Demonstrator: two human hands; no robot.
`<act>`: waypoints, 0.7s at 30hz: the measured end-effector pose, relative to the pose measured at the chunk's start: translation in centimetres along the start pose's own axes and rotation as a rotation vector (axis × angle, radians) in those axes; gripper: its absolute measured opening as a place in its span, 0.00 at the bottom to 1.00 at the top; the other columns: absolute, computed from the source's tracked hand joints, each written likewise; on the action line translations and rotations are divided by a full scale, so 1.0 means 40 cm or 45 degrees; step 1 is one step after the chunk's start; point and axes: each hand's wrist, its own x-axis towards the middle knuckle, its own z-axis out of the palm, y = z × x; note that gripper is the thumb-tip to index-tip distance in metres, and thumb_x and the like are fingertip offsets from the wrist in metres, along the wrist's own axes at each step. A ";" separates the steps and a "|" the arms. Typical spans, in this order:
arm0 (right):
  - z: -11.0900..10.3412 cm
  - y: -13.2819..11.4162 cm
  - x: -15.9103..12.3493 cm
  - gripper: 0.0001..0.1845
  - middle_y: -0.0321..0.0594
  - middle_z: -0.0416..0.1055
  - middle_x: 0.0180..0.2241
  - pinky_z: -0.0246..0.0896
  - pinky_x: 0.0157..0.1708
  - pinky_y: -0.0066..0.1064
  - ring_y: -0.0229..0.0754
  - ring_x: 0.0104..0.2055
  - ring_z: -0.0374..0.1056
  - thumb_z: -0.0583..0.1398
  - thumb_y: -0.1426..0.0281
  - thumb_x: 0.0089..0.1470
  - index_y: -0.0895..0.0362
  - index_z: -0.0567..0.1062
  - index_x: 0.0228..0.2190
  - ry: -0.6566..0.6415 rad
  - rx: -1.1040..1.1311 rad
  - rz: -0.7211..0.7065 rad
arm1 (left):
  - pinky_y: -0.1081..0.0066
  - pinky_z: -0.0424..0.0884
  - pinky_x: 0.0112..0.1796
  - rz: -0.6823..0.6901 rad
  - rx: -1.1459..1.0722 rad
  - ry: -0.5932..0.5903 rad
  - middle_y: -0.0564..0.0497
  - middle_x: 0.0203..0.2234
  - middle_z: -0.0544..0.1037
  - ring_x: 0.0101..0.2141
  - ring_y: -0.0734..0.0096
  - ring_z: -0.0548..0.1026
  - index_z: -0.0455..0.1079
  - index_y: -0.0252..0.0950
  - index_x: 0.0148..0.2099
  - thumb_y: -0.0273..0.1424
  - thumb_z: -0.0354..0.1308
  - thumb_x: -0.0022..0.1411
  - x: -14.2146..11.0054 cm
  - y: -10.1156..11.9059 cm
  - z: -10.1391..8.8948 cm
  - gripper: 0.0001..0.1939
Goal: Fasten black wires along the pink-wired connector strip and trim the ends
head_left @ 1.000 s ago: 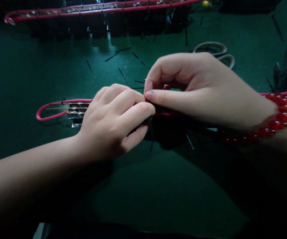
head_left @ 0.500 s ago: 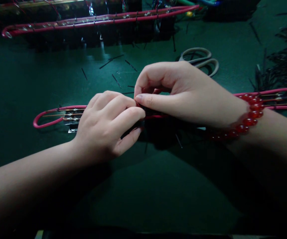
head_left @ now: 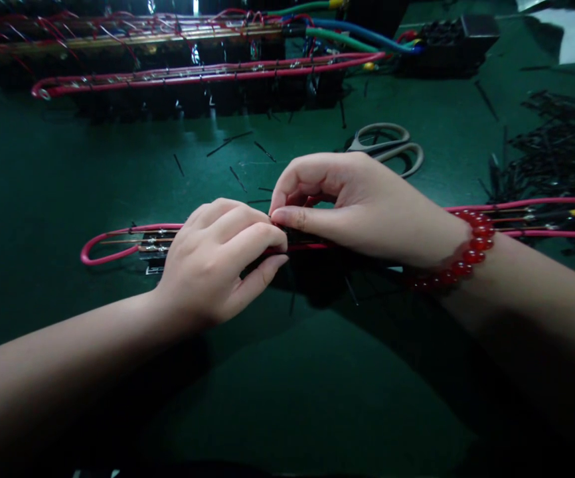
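A long pink wire harness [head_left: 118, 236] with copper strips and small metal parts lies across the green mat, its looped end at the left and its other end [head_left: 541, 206] at the right. My left hand [head_left: 212, 259] is curled over its middle, fingers closed on it. My right hand [head_left: 352, 206], with a red bead bracelet [head_left: 459, 262] on the wrist, pinches the same spot with thumb and forefinger. The two hands' fingertips touch. What lies between the fingers is hidden.
Grey-handled scissors [head_left: 392, 147] lie just behind my right hand. Another pink harness [head_left: 202, 70] and more wiring lie along the back of the green mat [head_left: 292, 385]. A heap of black cable ties [head_left: 556, 149] sits at the right, and loose cut ends [head_left: 232, 143] are scattered mid-mat.
Both hands keep their pinch on the harness. The view has tilted up, so the hands sit lower in the picture and more of the back wiring shows.
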 end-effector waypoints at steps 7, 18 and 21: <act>-0.003 -0.003 0.001 0.03 0.36 0.76 0.31 0.67 0.31 0.25 0.35 0.32 0.71 0.62 0.78 0.54 0.60 0.75 0.31 -0.046 0.026 -0.016 | 0.62 0.69 0.41 -0.064 -0.076 0.030 0.47 0.36 0.78 0.38 0.63 0.74 0.73 0.36 0.39 0.30 0.57 0.66 0.003 0.003 -0.001 0.05; -0.003 0.002 -0.003 0.02 0.36 0.77 0.32 0.69 0.34 0.24 0.34 0.33 0.72 0.63 0.78 0.53 0.61 0.76 0.31 -0.044 0.054 -0.148 | 0.66 0.69 0.40 -0.144 -0.153 0.096 0.46 0.34 0.77 0.37 0.65 0.72 0.76 0.32 0.37 0.29 0.60 0.64 0.000 0.004 0.001 0.06; -0.004 0.001 -0.006 0.02 0.36 0.77 0.32 0.69 0.35 0.26 0.34 0.34 0.72 0.63 0.78 0.53 0.61 0.77 0.31 -0.056 0.035 -0.187 | 0.67 0.69 0.38 -0.173 -0.172 0.120 0.47 0.31 0.77 0.35 0.67 0.72 0.77 0.33 0.36 0.28 0.61 0.63 0.001 0.007 -0.001 0.05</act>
